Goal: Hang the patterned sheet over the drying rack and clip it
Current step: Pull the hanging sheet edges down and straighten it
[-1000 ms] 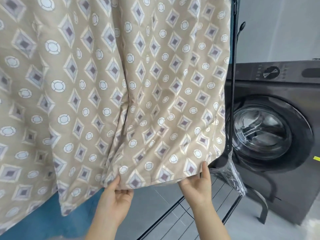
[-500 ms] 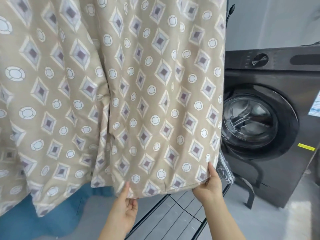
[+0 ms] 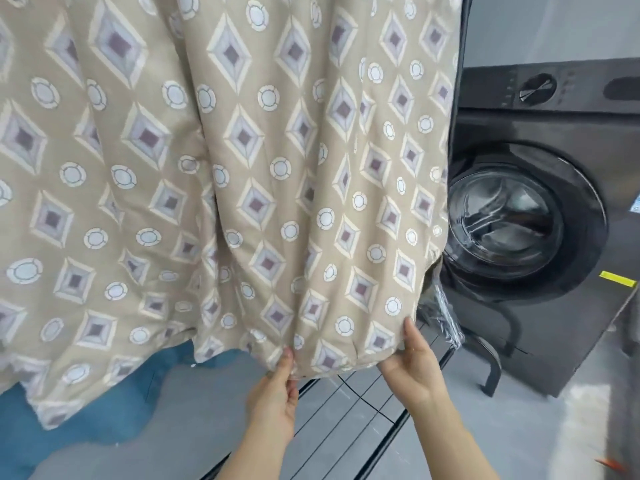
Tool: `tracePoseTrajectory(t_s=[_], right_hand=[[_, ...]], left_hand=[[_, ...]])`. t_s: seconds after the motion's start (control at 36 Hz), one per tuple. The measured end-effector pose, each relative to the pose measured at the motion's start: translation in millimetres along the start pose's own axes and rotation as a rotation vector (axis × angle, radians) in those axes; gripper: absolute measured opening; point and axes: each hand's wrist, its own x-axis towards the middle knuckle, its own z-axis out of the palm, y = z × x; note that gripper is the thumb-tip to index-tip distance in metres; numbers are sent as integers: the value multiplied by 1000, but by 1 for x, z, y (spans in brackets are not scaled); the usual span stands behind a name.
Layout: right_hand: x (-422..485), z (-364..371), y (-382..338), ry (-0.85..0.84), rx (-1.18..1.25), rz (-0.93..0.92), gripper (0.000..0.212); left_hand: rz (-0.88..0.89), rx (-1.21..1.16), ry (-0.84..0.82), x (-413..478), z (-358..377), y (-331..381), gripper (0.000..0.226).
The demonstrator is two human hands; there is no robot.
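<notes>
The patterned sheet (image 3: pixel 242 168) already hangs over the drying rack (image 3: pixel 460 109), filling most of the view and draping down its front, with the rack's dark upright showing only along the sheet's right edge. Behind that edge stands a dark washing machine (image 3: pixel 540 216). At the sheet's bottom hem, near its right corner, the left hand (image 3: pixel 277 400) and right hand (image 3: pixel 412 362) each pinch the fabric, seemingly straightening it. No clips are visible, so clipping looks still to do.
</notes>
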Motion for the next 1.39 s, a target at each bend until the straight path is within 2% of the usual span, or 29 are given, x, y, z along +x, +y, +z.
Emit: tracePoseTrajectory(t_s=[0.11, 0.19, 0.28, 0.36, 0.39, 0.5, 0.56, 0.69, 0.81, 0.86, 0.92, 0.94, 1.03, 1.08, 1.14, 1.25, 1.39], right_hand=[[13, -3, -1, 252, -131, -57, 28], [20, -6, 2, 316, -120, -115, 31], [18, -7, 15, 238, -98, -67, 42], [16, -10, 34, 53, -141, 7, 79], [14, -7, 40, 14, -177, 15, 85], [16, -3, 45, 42, -232, -78, 44], [20, -8, 40, 102, -202, -136, 31], [24, -11, 33, 227, -95, -157, 38], [13, -3, 60, 134, -226, -34, 55], [9, -1, 76, 112, -331, 5, 38], [9, -2, 86, 177, -357, 6, 22], [8, 0, 90, 221, -340, 4, 26], [3, 6, 101, 328, -310, 63, 58], [-5, 16, 112, 324, -331, 134, 64], [-11, 25, 127, 298, -379, 214, 54], [-24, 41, 168, 246, -500, 376, 21], [-41, 66, 229, 171, -657, 532, 19]], left_hand=[[7, 12, 25, 4, 3, 2, 13], [-7, 12, 8, 5, 3, 0, 12], [-54, -24, -51, 6, 4, -4, 10], [-105, -49, -102, -1, 7, -8, 7], [-115, -69, -126, -3, 7, -8, 7], [-123, -242, -192, -4, 4, 6, 10], [-112, -348, -184, -1, -2, 17, 10], [-53, -321, -126, 8, -19, 19, 9], [-54, -195, -152, 7, -25, 11, 10], [-56, -134, -182, 2, -28, 15, 12], [-46, -65, -172, -3, -35, 22, 15], [-41, -40, -154, -4, -40, 27, 16], [-32, -62, -61, -3, -62, 42, 15], [0, -89, -8, -5, -79, 55, 14], [38, -103, 28, -10, -96, 67, 17], [79, -142, 90, -26, -137, 92, 19], [152, -199, 182, -46, -190, 121, 16]])
